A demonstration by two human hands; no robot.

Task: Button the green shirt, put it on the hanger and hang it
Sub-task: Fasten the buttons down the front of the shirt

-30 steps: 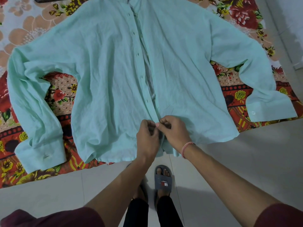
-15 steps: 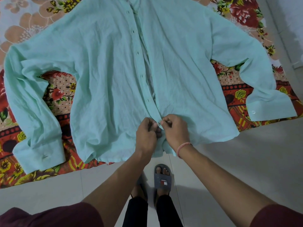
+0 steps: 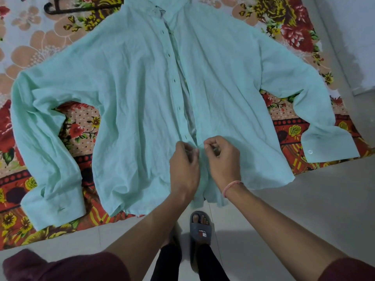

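The green shirt point(image 3: 129, 110) lies spread front-up across a floral bedsheet point(image 3: 40, 49), filling the middle of the frame, with its sleeves flung out to the left and right edges and its hem hanging over the near edge toward the tiled floor point(image 3: 304, 209). Both hands work low on the front placket: the left hand point(image 3: 183, 169) has its grip pinched narrow on the edge with the buttonholes, and the right hand point(image 3: 223, 159) has its grip pinched narrow on the opposite edge, the two nearly touching just below centre. Whether a button sits between the fingers cannot be told.

Above the hands the placket gapes open all the way to the collar, with a row of empty buttonholes showing, so buttoning looks barely begun, likely at the lowest or second-lowest button. The stretch below the hands is hidden by them. The black hanger point(image 3: 67, 9) lies untouched at the upper left, just beside the shirt's shoulder; dressing it and hanging it up are both left.
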